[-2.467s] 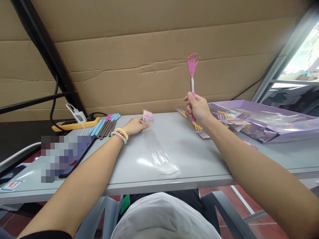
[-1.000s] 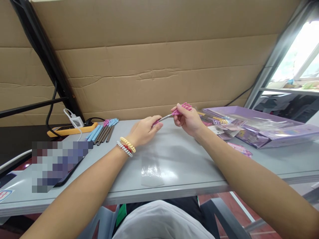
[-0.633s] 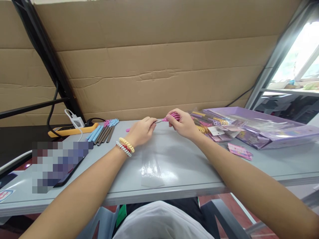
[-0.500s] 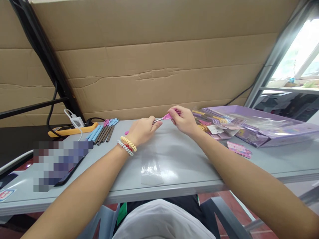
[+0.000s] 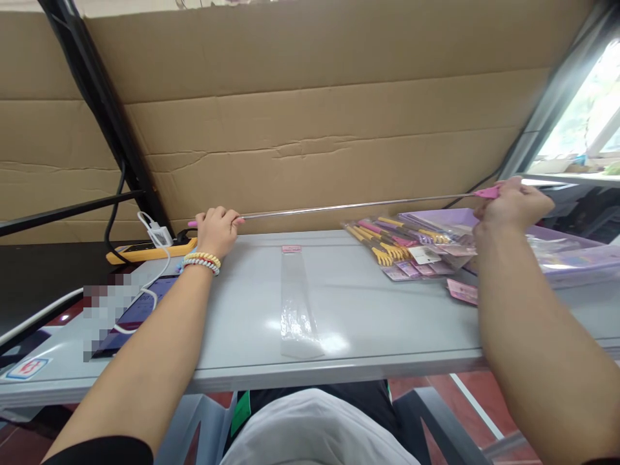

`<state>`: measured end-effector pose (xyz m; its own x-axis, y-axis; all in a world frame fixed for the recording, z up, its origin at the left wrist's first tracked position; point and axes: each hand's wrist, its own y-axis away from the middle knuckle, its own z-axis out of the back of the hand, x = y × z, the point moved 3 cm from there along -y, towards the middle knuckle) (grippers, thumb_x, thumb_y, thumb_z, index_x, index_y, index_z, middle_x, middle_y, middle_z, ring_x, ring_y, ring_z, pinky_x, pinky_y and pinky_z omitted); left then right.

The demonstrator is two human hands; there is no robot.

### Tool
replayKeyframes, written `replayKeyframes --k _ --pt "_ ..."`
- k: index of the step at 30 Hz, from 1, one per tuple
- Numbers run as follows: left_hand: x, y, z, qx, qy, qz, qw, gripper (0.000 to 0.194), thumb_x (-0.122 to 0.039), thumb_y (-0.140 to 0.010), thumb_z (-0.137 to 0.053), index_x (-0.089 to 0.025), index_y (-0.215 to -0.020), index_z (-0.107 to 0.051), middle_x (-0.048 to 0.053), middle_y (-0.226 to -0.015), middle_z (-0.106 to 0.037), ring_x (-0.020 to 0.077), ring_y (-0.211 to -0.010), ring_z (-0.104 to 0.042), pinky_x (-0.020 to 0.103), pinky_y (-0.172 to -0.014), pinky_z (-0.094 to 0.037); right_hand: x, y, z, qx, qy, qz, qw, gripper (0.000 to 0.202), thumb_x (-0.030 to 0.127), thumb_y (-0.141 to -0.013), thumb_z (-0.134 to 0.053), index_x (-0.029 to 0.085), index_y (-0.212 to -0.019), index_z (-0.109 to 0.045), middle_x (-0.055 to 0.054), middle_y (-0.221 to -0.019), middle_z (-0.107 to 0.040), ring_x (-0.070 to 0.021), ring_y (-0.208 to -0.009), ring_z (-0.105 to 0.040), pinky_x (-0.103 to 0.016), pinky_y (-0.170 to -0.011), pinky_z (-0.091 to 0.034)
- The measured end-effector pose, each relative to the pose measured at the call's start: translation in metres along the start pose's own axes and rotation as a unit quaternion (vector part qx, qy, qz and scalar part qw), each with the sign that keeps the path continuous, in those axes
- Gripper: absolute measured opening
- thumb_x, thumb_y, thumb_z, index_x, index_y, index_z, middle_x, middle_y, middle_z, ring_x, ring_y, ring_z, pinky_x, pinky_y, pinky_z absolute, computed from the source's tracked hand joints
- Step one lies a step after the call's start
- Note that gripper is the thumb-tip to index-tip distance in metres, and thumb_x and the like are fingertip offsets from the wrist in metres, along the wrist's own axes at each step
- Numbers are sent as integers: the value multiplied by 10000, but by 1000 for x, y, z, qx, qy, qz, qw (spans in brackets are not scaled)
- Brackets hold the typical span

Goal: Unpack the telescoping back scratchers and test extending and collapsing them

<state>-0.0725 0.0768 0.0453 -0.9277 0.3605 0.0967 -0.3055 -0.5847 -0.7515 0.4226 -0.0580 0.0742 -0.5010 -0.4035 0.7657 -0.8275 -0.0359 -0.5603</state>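
A telescopic back scratcher point(image 5: 339, 207) with a long thin metal rod is stretched out above the far side of the table. My left hand point(image 5: 216, 231) is closed around its pink handle at the left. My right hand point(image 5: 514, 205) grips the pink head at the other end, and the fingers hide most of that head. Between my arms a flat clear plastic sleeve point(image 5: 292, 294) with a pink top lies on the table point(image 5: 247, 323). Several packaged back scratchers point(image 5: 385, 252), with yellow and pink parts, lie in a pile left of my right forearm.
A purple box point(image 5: 584, 278) with plastic packaging stands at the right, partly behind my right arm. Near it lies a pink card point(image 5: 462, 291). At the left are a yellow power strip point(image 5: 140, 256) with a white charger, and a dark-screened device point(image 5: 145, 310) with a white cable.
My hands have moved far apart, left hand leftward and right hand rightward. The back scratcher's rod has been pulled out from short to long. The sleeve and the pile show more fully.
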Motion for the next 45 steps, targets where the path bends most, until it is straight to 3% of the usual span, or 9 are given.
replayKeyframes --k 2,4,13,18,24,36,45 --pt "4 1 -4 0 -1 8 1000 344 -378 -915 -335 -214 -912 -637 103 -932 -618 271 -935 -512 405 -792 -287 2 2 11 -63 -11 -35 997 280 199 -887 -385 181 -615 -448 14 -502 -423 -70 -386 -350 -246 -420 -240" --pt "6 1 -9 4 1 6 1000 339 -370 -916 -333 -221 -933 -638 100 -939 -619 271 -942 -511 409 -800 -282 4 6 13 -81 -18 -53 995 289 182 -877 -408 174 -594 -465 21 -486 -415 -69 -380 -350 -243 -416 -238" --pt "19 5 -17 -13 29 38 999 285 -257 -881 -349 -205 -956 -619 102 -965 -637 266 -964 -525 405 -866 -288 -5 15 5 -2 -9 -131 991 230 154 -873 -384 151 -680 -509 19 -507 -478 -71 -378 -413 -215 -430 -311" --pt "23 8 -19 32 60 56 996 262 -328 -853 -410 -203 -958 -615 99 -985 -647 268 -994 -530 405 -884 -305 -8 17 0 66 -34 -185 980 144 75 -777 -415 151 -711 -518 9 -518 -520 -78 -370 -422 -220 -417 -305" --pt "17 10 -21 94 110 42 989 305 -373 -838 -416 -201 -983 -622 96 -1038 -657 245 -1017 -542 391 -890 -316 -2 16 1 18 -10 -223 975 131 112 -742 -422 163 -635 -478 -3 -499 -500 -71 -364 -362 -245 -425 -281" --pt "9 7 -21 99 113 37 988 312 -367 -831 -421 -216 -977 -652 83 -1027 -669 236 -1008 -554 395 -908 -308 -7 15 1 -24 65 -209 975 52 149 -738 -437 198 -749 -427 8 -570 -482 -92 -404 -377 -279 -440 -284" --pt "11 6 -17 131 127 53 982 325 -350 -812 -434 -196 -987 -661 93 -1014 -675 242 -968 -575 389 -881 -357 -6 16 -5 -49 89 -201 974 145 119 -690 -455 219 -776 -392 -8 -639 -517 -131 -511 -501 -273 -454 -351"
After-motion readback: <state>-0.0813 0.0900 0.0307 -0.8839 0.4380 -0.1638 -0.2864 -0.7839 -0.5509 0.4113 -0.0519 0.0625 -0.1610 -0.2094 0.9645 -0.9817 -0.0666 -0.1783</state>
